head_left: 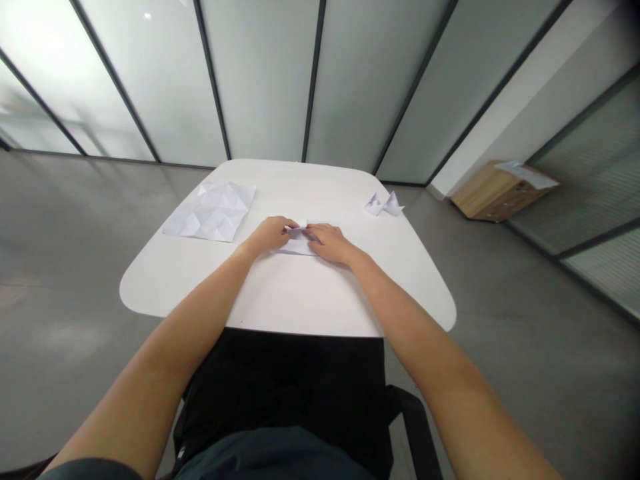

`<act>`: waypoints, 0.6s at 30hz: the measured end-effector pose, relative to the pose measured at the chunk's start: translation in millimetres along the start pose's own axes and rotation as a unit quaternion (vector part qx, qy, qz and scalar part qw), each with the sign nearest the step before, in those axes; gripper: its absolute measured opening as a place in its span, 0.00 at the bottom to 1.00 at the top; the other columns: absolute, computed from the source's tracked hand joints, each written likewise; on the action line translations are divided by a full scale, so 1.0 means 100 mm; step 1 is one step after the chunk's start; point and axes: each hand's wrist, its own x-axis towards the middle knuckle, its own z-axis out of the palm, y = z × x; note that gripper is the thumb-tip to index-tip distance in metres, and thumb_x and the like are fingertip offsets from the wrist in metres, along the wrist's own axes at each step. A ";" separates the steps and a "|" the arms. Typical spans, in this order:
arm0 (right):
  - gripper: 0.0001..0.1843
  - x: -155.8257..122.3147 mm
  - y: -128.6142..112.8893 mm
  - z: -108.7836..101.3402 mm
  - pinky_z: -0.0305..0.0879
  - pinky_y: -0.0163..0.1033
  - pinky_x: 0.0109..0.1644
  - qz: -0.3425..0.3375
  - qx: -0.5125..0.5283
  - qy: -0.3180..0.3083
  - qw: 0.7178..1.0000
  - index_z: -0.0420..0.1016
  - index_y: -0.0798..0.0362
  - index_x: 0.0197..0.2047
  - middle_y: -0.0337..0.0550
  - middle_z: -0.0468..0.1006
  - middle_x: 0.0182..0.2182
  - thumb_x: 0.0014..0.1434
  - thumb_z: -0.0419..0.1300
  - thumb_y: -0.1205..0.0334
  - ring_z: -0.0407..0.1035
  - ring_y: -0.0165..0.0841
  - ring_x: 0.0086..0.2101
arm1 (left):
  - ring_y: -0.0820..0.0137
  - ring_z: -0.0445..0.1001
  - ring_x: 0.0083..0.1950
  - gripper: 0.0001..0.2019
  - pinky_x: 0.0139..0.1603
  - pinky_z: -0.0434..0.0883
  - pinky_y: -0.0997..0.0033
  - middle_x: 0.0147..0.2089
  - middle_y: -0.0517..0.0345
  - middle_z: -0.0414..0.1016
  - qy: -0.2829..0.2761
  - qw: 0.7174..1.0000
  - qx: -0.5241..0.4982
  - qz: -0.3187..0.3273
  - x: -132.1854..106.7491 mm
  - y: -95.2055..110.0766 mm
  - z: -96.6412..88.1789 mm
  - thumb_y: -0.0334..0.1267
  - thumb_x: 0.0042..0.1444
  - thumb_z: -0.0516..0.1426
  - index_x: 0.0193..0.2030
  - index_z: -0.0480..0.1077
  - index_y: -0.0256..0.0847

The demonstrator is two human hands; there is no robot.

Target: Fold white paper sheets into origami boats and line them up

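Note:
A small folded piece of white paper [299, 244] lies on the white table [290, 293] in front of me. My left hand [270, 235] rests on its left side with fingers curled onto the paper's top edge. My right hand [329, 241] presses on its right side, fingers closed down over the fold. The two hands nearly touch above the paper, and most of the sheet is hidden under them.
A creased, unfolded white sheet [213, 212] lies at the table's back left. A small folded paper figure [383, 204] sits at the back right. A wooden box [493, 191] stands on the grey floor to the right. Frosted glass walls stand behind.

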 end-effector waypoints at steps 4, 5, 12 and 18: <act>0.25 0.00 0.00 0.01 0.58 0.60 0.74 0.005 -0.002 0.004 1.000 0.74 0.48 0.69 0.50 0.68 0.73 0.71 0.57 0.57 0.60 0.50 0.72 | 0.61 0.82 0.54 0.20 0.61 0.75 0.66 0.56 0.55 0.85 0.008 1.000 0.007 0.028 -0.03 0.04 -0.01 0.41 0.62 0.61 0.60 0.82 0.47; 0.25 0.00 0.01 0.01 0.58 0.59 0.74 0.002 -0.001 0.006 1.000 0.74 0.48 0.68 0.50 0.69 0.73 0.71 0.57 0.57 0.61 0.50 0.71 | 0.60 0.82 0.55 0.20 0.61 0.75 0.66 0.56 0.54 0.85 0.007 0.999 0.010 0.036 -0.04 0.04 -0.01 0.46 0.64 0.61 0.60 0.82 0.46; 0.19 0.01 0.08 0.01 0.64 0.47 0.70 -0.035 0.051 0.048 0.997 0.81 0.50 0.60 0.48 0.80 0.64 0.69 0.60 0.60 0.72 0.43 0.64 | 0.58 0.80 0.59 0.25 0.65 0.72 0.62 0.56 0.50 0.85 0.001 0.998 0.052 0.020 -0.01 0.06 -0.01 0.55 0.75 0.50 0.52 0.85 0.46; 0.17 -0.01 0.03 -0.03 0.68 0.43 0.66 -0.006 0.090 0.085 0.992 0.83 0.51 0.57 0.47 0.85 0.56 0.71 0.57 0.62 0.78 0.40 0.56 | 0.55 0.80 0.57 0.16 0.61 0.75 0.59 0.55 0.51 0.85 0.030 0.995 0.089 0.011 -0.08 0.15 -0.02 0.47 0.69 0.57 0.52 0.85 0.45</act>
